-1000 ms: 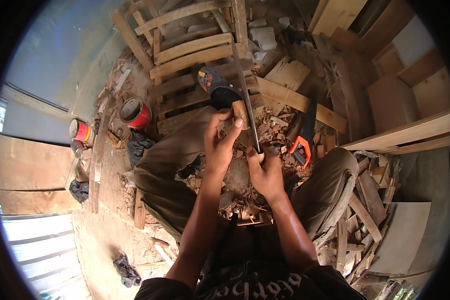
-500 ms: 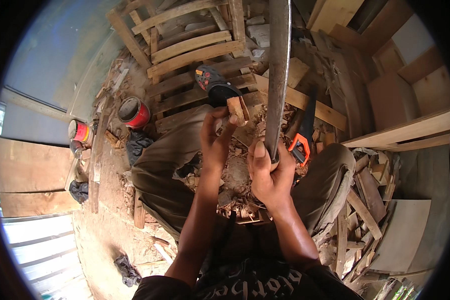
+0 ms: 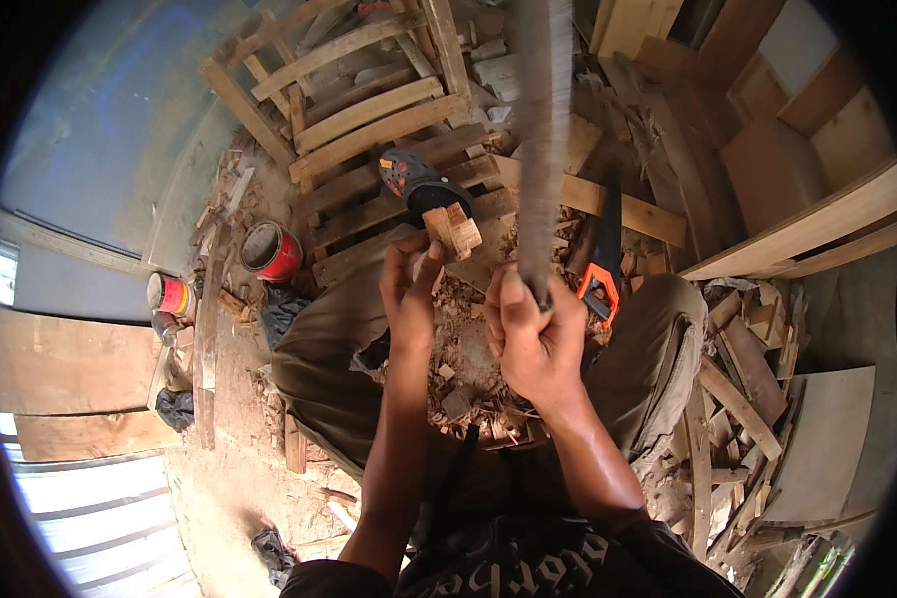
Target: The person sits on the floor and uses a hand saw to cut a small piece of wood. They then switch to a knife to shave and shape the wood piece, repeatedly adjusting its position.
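My left hand (image 3: 409,299) pinches a small block of wood (image 3: 451,231) between thumb and fingertips; the block has a stepped, split-looking end. My right hand (image 3: 538,344) is wrapped round the lower end of a machete (image 3: 545,120), whose long grey blade points up and away and is blurred by motion. Its handle is hidden in my fist. Blade and block are apart. Just beyond the block is a dark clog (image 3: 409,179). Right of my right hand lies a handsaw (image 3: 599,291) with an orange and black handle and a dark blade.
Wood chips (image 3: 458,374) cover the ground between my knees. A slatted wooden frame (image 3: 379,135) lies ahead. Two red paint cans (image 3: 271,251) (image 3: 169,294) stand at left. Offcuts (image 3: 738,399) are piled at right, beside long boards (image 3: 817,224).
The wood block has turned and shifted slightly left and down with my left hand. My right hand has shifted slightly left, and the machete blade, sharp before, is now blurred.
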`<state>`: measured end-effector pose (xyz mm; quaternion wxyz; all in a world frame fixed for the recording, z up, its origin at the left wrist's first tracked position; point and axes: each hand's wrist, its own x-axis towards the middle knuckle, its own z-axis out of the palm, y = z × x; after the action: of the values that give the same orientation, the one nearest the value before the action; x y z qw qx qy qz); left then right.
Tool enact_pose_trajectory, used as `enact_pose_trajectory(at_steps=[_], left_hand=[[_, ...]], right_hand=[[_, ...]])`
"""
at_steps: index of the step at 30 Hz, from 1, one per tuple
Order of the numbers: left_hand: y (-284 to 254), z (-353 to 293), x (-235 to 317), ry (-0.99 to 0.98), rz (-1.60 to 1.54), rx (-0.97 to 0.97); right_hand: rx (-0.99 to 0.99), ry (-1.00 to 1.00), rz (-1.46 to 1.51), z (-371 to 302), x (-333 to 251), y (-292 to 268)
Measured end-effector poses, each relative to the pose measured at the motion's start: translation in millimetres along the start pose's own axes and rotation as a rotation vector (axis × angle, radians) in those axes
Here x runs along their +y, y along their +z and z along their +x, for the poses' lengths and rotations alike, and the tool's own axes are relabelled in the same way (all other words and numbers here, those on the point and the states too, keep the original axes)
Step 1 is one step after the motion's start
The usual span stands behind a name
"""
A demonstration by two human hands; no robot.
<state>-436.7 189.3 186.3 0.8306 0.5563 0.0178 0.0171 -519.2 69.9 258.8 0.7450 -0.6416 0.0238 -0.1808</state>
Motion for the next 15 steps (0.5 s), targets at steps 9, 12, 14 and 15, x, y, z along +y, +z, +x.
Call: enact_pose_trajectory(at_steps=[9,12,14,15], left_hand=[[-24.6,0.1,-15.9,0.012,0.120,-0.064],[-14.4,5.4,-15.1,0.054,0.170,-0.018],[-5.6,3.1,-10.7,0.032,0.080,-0.011],[2.4,3.3,-5.7,0.026,0.032,-0.015]], right_hand=[[-0.040,0.238,-0.336,-21.7,79.9,-2.8],[-0.010,0.137,-0.271,-7.3,43.2,-3.8],[0.017,0.018,-0.150,-4.5,5.7,-5.9],[0.030,-0.036,-0.133,-4.1,2.8,-8.2]])
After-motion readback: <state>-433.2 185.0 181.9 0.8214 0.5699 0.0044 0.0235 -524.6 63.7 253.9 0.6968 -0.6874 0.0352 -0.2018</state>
